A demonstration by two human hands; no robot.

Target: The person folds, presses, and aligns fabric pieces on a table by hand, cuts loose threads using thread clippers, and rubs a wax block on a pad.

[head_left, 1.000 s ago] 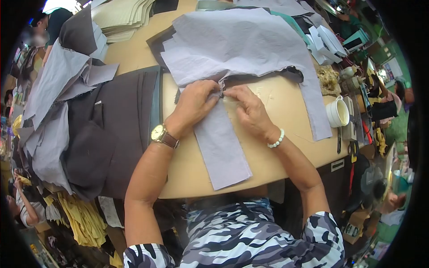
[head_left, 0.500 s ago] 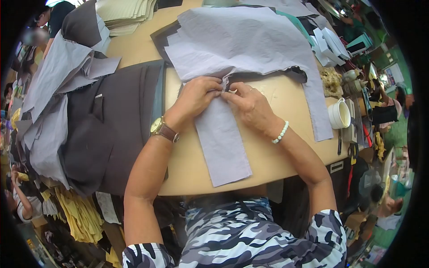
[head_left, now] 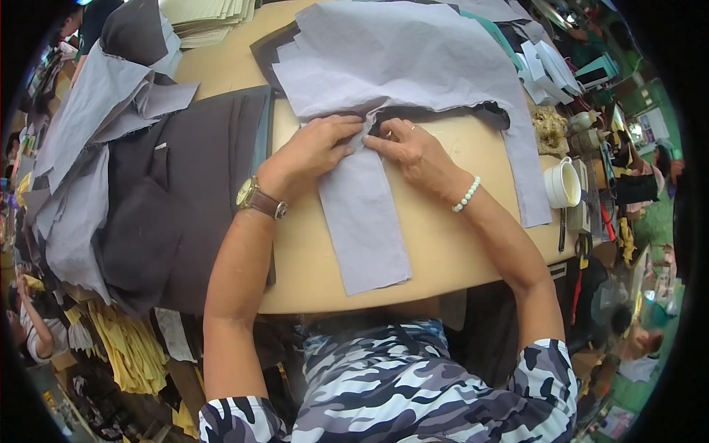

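Observation:
A pale grey-lilac piece of cloth [head_left: 413, 63] with dark fabric beneath lies across the table. From its gathered middle, a narrow cloth strip [head_left: 365, 229] runs down towards the table's front edge. My left hand [head_left: 317, 148] rests on the top of this strip, fingers stretched over the gather and thumb apart. My right hand [head_left: 417, 159] is at the other side of the gather, thumb extended onto the strip and fingers curled at the dark fabric edge. What lies under the fingertips is partly hidden.
Dark folded garments [head_left: 199, 199] and grey cloth pieces [head_left: 81, 140] lie at left. A stack of paper-like sheets [head_left: 207, 18] stands at the back. On the right are a white cup [head_left: 563, 184], scissors [head_left: 583, 249] and small bottles. Other people are at the edges.
My hands have come slightly apart at the gather; the left fingers have spread from a pinch and lie over the cloth. The strip's lower end sits slightly higher in view.

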